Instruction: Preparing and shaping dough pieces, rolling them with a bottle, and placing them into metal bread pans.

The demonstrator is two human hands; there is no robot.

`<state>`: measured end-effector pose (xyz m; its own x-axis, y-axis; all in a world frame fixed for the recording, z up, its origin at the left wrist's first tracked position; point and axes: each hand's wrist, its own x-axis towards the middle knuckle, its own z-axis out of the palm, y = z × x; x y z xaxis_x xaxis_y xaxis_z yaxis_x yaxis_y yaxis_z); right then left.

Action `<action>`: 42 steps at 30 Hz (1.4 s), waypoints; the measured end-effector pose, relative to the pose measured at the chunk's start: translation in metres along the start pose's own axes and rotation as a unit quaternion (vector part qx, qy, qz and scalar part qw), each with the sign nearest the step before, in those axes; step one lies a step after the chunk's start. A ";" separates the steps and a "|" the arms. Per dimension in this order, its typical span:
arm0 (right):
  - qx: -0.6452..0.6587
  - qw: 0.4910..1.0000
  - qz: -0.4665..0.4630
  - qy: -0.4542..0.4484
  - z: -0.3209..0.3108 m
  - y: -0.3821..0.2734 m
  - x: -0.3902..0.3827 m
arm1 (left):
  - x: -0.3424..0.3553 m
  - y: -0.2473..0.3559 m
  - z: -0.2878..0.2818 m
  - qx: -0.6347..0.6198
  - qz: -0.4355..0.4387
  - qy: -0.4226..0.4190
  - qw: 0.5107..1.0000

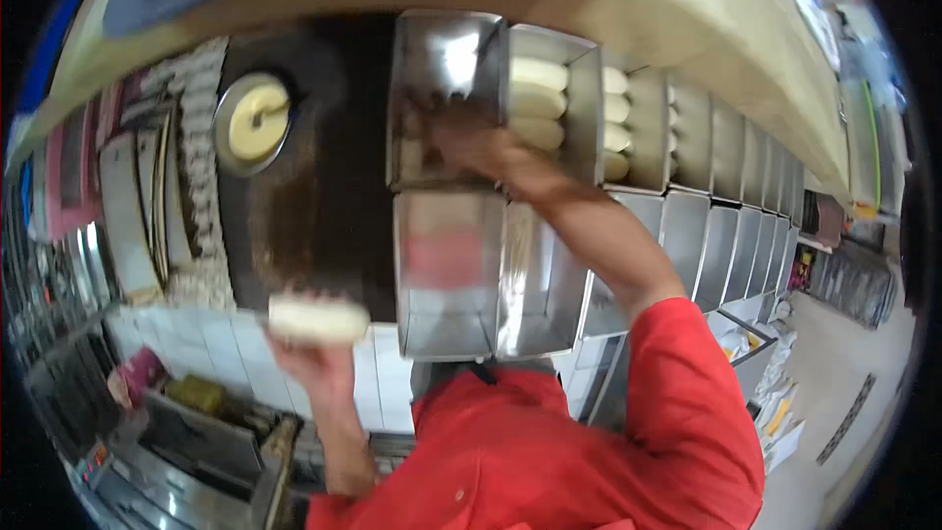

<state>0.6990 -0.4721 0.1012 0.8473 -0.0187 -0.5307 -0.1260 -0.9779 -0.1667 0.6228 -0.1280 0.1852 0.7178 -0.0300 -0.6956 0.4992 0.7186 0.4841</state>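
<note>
My left hand holds a pale roll of dough at the near edge of the dark worktop. My right hand reaches into a metal loaf pan in the back row. Motion smears its fingers, so whether they hold anything does not show. Just right of it, another loaf pan contains several dough rolls laid side by side. In front of my body stands a bare-bottomed loaf pan with a reddish reflection on its inner wall.
Two rows of loaf pans run off to the right, and some back ones contain dough. A metal bowl of yellow paste sits at the worktop's back left. Flat boards lean farther left, beside metal equipment.
</note>
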 end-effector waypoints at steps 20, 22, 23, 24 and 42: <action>0.908 0.410 -0.077 0.042 -0.056 -0.004 -0.131 | 0.187 -0.058 -0.052 0.601 0.401 0.008 0.692; 0.874 0.469 -0.104 -0.069 -0.045 0.004 -0.115 | 0.196 -0.072 -0.059 0.712 0.416 0.084 0.559; 0.852 0.495 -0.117 -0.126 -0.039 0.007 -0.109 | 0.200 -0.075 -0.064 0.759 0.417 0.122 0.484; 0.837 0.524 -0.104 -0.118 -0.038 0.006 -0.107 | 0.199 -0.076 -0.066 0.763 0.410 0.127 0.483; 0.092 0.968 -0.138 -0.190 0.031 0.011 0.046 | 0.202 -0.084 -0.053 0.716 0.497 0.113 0.477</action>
<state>0.7209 -0.4773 0.0490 0.6153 0.3493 -0.7066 -0.0418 -0.8807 -0.4717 0.7001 -0.1576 -0.0247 0.9553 0.0233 0.2946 -0.0977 -0.9159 0.3892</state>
